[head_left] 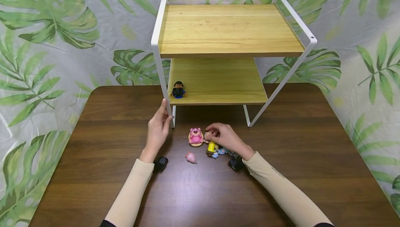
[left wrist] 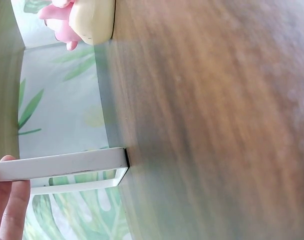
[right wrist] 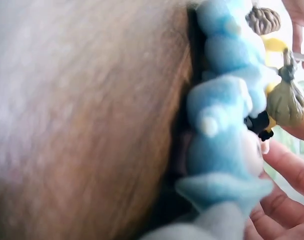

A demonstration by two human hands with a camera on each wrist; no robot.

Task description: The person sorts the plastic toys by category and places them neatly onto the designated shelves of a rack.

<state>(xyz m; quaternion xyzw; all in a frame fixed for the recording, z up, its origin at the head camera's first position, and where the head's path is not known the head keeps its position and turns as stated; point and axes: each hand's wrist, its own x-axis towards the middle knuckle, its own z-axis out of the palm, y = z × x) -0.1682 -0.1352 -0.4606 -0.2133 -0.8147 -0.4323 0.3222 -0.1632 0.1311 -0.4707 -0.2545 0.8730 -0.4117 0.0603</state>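
Observation:
My left hand (head_left: 157,129) holds the white metal leg (head_left: 162,77) of a two-tier wooden shelf, fingers and thumb on either side of it. Over the small toys, my right hand (head_left: 226,137) pinches a little figure (head_left: 207,136) between thumb and fingers; most of it is covered by them. Just left of that figure sits a pink bear toy (head_left: 196,136) on a cream-coloured base. Near the right palm lie a yellow toy (head_left: 211,147) and blue figures (head_left: 222,151), which fill much of the right wrist view. A pink rounded toy (head_left: 191,157) lies nearer the front.
A dark-haired toy figure (head_left: 178,90) sits on the left of the lower shelf board (head_left: 218,81). Above it is the upper board (head_left: 228,29). The shelf stands at the back of the brown wooden table (head_left: 103,143), before a leaf-patterned cloth (head_left: 125,29).

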